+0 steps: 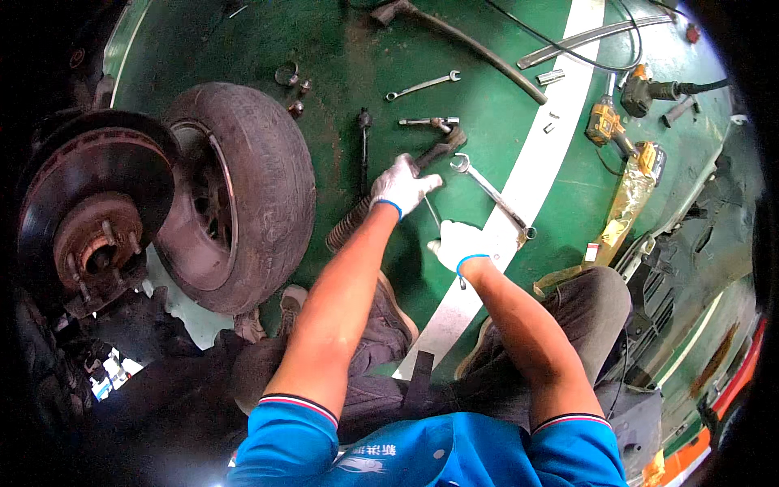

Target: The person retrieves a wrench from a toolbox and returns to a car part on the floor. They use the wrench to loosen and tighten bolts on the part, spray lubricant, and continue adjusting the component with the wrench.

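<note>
My left hand, in a white glove, grips a dark jointed steering rod with a ribbed bellows boot, lying diagonally over the green floor. My gloved right hand, lower and to the right, holds a thin pale rod that runs up toward my left hand; its far end is hard to make out. A large combination wrench lies just right of both hands. A socket wrench lies above them, and a dark extension bar stands out left of my left hand.
A tyre and brake disc are at left. Above lie sockets, a small wrench, a long bar and hoses. Power tools are at right, beside removed car panels.
</note>
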`<action>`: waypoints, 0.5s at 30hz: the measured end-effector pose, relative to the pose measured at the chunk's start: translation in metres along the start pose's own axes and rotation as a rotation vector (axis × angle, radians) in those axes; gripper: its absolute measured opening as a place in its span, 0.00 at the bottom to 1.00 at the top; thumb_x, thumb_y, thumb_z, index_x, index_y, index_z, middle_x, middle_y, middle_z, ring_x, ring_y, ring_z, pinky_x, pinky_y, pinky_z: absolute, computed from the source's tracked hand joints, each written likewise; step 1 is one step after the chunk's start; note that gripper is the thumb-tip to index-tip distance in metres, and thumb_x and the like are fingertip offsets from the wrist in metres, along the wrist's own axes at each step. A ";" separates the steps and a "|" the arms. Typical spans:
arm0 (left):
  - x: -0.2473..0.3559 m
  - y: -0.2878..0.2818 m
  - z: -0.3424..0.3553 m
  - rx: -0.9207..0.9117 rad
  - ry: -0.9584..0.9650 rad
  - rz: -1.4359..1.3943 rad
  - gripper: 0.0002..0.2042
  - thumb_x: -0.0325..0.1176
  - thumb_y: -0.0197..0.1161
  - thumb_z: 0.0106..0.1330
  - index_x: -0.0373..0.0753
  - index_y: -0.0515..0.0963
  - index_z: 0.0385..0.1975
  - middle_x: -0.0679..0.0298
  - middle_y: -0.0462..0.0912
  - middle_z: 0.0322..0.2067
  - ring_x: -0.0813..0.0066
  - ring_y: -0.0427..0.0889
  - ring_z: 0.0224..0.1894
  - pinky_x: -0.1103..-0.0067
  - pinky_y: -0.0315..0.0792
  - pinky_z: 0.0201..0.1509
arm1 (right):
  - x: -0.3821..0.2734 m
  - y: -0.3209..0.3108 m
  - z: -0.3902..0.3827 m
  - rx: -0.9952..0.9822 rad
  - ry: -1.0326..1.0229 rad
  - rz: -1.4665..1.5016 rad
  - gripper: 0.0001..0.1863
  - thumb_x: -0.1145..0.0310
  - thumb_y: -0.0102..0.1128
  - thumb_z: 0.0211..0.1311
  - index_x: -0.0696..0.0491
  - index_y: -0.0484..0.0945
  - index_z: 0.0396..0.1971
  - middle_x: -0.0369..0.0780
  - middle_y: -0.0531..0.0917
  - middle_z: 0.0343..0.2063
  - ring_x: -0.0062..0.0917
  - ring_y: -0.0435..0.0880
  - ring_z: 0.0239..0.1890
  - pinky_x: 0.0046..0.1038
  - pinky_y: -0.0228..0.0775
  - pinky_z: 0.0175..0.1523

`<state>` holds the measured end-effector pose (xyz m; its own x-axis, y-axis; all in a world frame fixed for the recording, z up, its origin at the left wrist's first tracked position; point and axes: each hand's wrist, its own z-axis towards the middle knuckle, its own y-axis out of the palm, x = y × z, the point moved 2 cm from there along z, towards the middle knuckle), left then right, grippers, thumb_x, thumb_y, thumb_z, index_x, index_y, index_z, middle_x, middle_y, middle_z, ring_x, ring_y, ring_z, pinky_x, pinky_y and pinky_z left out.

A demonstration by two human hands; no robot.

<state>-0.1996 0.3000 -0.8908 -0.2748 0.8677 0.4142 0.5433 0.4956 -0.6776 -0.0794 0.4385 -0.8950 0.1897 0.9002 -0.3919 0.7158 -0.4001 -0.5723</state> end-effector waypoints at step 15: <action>-0.052 -0.009 0.021 -0.335 0.253 0.367 0.25 0.53 0.61 0.65 0.35 0.72 0.48 0.43 0.82 0.47 0.43 0.81 0.52 0.57 0.73 0.58 | 0.006 0.013 0.004 -0.033 0.083 0.021 0.20 0.52 0.59 0.63 0.54 0.87 0.39 0.53 0.87 0.40 0.50 0.87 0.45 0.45 0.77 0.53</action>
<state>-0.2066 0.2517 -0.9187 0.1569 0.9240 0.3488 0.8014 0.0873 -0.5917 -0.0716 0.4377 -0.9074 0.2590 0.9032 -0.3423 0.7323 -0.4147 -0.5402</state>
